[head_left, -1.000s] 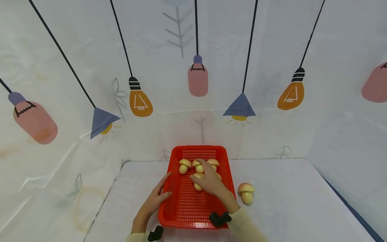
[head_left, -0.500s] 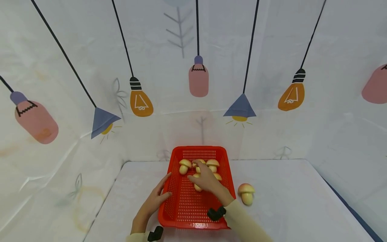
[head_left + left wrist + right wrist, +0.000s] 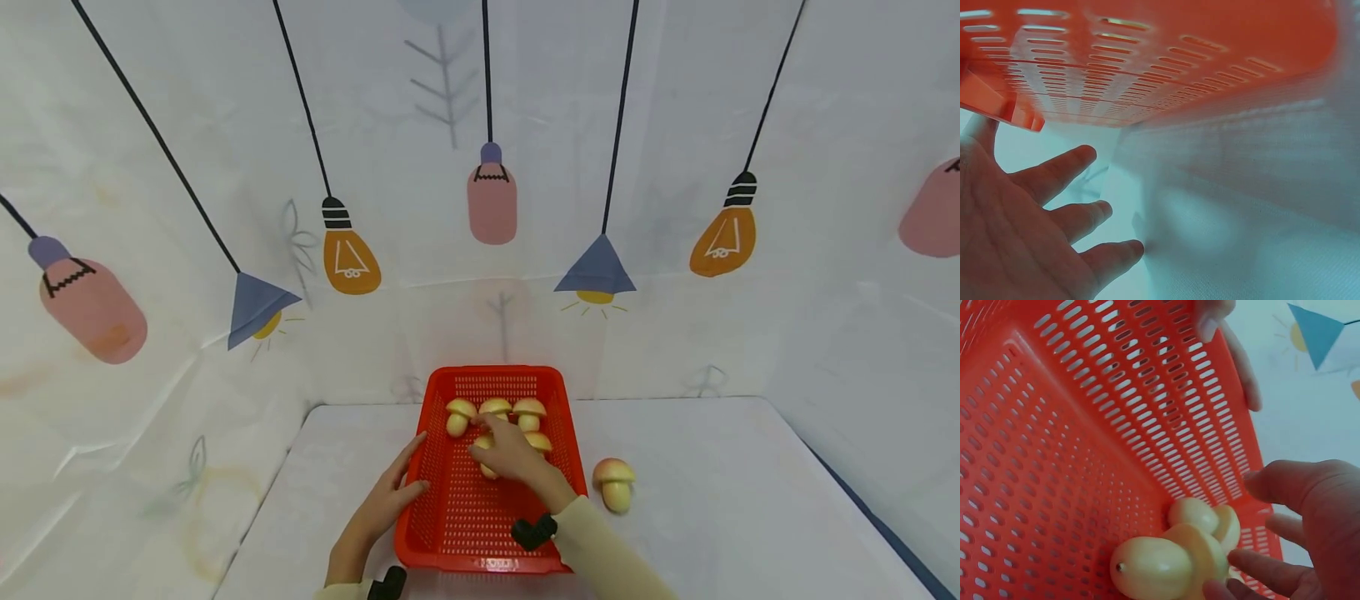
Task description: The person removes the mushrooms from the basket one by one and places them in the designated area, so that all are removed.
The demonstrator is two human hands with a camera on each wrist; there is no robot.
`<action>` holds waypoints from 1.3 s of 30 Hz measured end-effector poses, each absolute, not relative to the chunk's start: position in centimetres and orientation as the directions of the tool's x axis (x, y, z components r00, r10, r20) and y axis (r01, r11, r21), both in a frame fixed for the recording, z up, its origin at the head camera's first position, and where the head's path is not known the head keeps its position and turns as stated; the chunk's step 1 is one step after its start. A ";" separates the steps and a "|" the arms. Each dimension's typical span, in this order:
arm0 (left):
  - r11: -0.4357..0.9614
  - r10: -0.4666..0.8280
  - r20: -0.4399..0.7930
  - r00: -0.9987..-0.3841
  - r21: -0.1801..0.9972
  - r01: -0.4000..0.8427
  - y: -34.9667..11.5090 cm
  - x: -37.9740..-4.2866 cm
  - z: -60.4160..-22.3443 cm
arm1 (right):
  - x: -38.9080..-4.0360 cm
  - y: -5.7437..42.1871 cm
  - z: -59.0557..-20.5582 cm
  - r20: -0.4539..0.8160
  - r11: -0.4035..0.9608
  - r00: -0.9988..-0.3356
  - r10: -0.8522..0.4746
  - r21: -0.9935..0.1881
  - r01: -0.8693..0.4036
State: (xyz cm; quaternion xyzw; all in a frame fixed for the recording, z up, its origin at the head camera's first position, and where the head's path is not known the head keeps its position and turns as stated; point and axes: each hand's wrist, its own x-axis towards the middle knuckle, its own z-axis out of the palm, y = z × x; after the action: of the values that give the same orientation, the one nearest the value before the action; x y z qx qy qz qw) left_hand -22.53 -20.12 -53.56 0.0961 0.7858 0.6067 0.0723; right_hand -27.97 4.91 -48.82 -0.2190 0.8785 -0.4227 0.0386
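Note:
In the head view, a red perforated plastic basket (image 3: 468,533) holds several toy mushrooms, three in a back row. My right hand (image 3: 517,454) is over the front pair, thumb and index finger apart around the left one, a toy mushroom (image 3: 483,442) partly hidden by that hand. The right wrist view shows this mushroom (image 3: 1150,565) lying on the basket floor, fingertips at its cap and thumb apart from it. My left hand (image 3: 385,502) rests on the basket's left rim, thumb over the edge. In the left wrist view its other fingers (image 3: 1054,175) are straight and spread.
One loose toy mushroom (image 3: 617,485) lies on the white table (image 3: 720,500), right of the basket. Behind the table hangs a pale sheet (image 3: 420,325) printed with lamps and bulbs. Dark bands (image 3: 534,532) are on both wrists.
My right hand has drawn slightly back toward me, uncovering more of the back middle mushroom. The front left mushroom has shifted a little to the left. My left hand stays on the rim.

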 end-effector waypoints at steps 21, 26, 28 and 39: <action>0.260 0.227 -0.001 -0.974 0.964 0.060 -20.1 -22.3 -53.4 | -28.4 4.8 -49.9 0.016 0.609 -0.917 -0.399 -0.743 -0.278; 0.256 0.223 -0.005 -0.975 0.965 0.054 -20.1 -22.3 -53.5 | -28.5 4.7 -50.1 0.023 0.621 -0.905 -0.425 -0.720 -0.310; 0.257 0.220 -0.004 -0.975 0.965 0.054 -20.1 -22.3 -53.5 | -28.5 4.6 -50.1 0.018 0.627 -0.901 -0.433 -0.712 -0.316; 0.265 0.225 0.012 -0.974 0.961 0.073 -20.0 -22.3 -53.4 | -28.2 4.4 -49.8 -0.017 0.681 -0.867 -0.499 -0.625 -0.380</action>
State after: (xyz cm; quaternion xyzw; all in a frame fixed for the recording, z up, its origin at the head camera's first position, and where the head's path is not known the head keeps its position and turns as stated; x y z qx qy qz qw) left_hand -22.30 -20.03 -53.40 0.0938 0.7928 0.5988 0.0635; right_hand -28.19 4.36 -49.84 -0.2409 0.9122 -0.3182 0.0933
